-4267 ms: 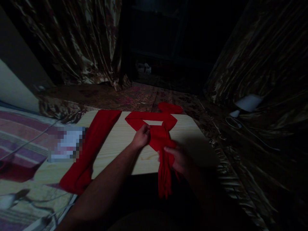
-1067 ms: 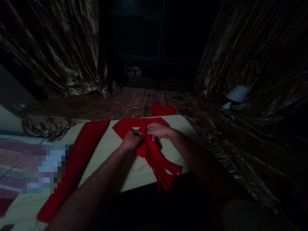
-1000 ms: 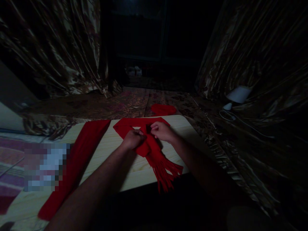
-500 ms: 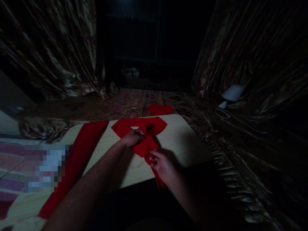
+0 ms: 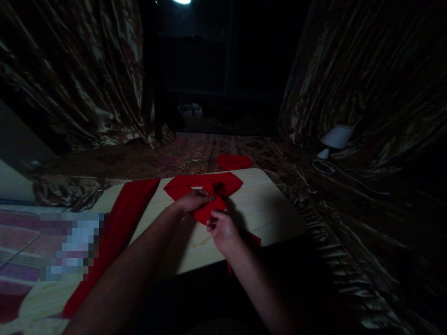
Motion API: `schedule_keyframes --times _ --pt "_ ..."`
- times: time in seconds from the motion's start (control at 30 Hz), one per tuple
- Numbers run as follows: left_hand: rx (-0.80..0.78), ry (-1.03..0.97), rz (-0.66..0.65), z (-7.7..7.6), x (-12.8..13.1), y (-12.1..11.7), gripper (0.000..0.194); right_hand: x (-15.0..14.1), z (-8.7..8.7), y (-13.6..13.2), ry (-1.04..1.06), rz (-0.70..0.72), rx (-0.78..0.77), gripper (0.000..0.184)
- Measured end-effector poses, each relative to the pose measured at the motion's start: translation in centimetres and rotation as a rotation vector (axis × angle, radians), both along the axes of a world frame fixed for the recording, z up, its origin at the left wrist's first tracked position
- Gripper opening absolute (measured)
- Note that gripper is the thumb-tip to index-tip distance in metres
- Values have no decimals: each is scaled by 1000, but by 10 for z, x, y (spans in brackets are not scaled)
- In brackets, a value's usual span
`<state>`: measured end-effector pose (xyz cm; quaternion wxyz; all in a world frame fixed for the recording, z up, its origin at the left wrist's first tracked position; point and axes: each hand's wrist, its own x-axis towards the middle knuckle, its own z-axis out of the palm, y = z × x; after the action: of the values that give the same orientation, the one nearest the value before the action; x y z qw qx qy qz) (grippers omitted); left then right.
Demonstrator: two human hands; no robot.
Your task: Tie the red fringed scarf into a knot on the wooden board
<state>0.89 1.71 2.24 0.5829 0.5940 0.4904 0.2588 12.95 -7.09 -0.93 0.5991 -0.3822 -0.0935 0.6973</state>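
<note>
A red strip of cloth (image 5: 202,180) lies in a flattened loop near the far edge of the pale wooden board (image 5: 275,204), its ends crossing toward me. My left hand (image 5: 195,200) pinches the cloth at the crossing. Just nearer and to the right, my right hand (image 5: 223,228) has its thumb and fingers closed on the lower fold of the same cloth. A red tail shows beyond my right wrist, and another hangs below it over the board's near edge. My hands hide part of the crossing.
A second long red cloth (image 5: 129,209) lies slantwise on the board's left. Beyond the far edge is a red piece of cloth (image 5: 233,161) on the patterned cover. A white lamp (image 5: 337,136) with a cord stands at right. Patterned curtains (image 5: 87,70) hang behind; the room is dim.
My right hand has moved up and left, closer to my left hand, onto the fold. A red tail now shows to the right of my right wrist. The left hand has barely shifted.
</note>
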Motion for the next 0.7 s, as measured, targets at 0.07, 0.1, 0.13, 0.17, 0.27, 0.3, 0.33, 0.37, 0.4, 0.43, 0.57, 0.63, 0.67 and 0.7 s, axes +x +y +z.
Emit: schedule_keyframes --times 0.07,0.1,0.13,0.17,0.27,0.3,0.33,0.37,0.4,0.43,0.57,0.63,0.67,0.7 --pt "-2 -5 -33 -1 -2 0 46 -3 -5 5 -72 70 -31 20" --pt "6 -8 -39 -1 -3 0 44 -4 -8 6 -107 101 -46 18" --pt "15 -14 -38 -1 -3 1 42 -5 -10 8 -136 124 -52 17" --pt "21 -25 -33 -2 -4 2 40 -6 -12 9 -153 141 -50 17" --pt "26 -75 -41 -6 -4 5 37 -6 -14 11 -167 185 -30 20" --pt "25 -96 -52 -7 -5 6 37 -6 -13 11 -170 203 -23 22" --pt "25 -115 -66 -8 -6 7 37 -5 -13 12 -176 225 -20 23" --pt "23 -129 -80 -10 -7 7 38 -5 -12 12 -182 246 -17 23" --pt "21 -139 -92 -12 -8 8 38 -4 -11 12 -185 262 -10 24" --pt "20 -145 -99 -13 -9 9 39 -3 -10 12 -184 271 1 25" --pt "30 -148 -96 -16 -12 10 42 -2 -9 9 -194 249 70 28" --pt "33 -151 -103 -16 -12 9 44 -2 -9 8 -218 259 84 29" --pt "31 -152 -110 -16 -11 8 45 -2 -9 7 -224 272 90 30" --pt "29 -154 -116 -15 -11 8 47 -2 -10 6 -223 288 95 31"
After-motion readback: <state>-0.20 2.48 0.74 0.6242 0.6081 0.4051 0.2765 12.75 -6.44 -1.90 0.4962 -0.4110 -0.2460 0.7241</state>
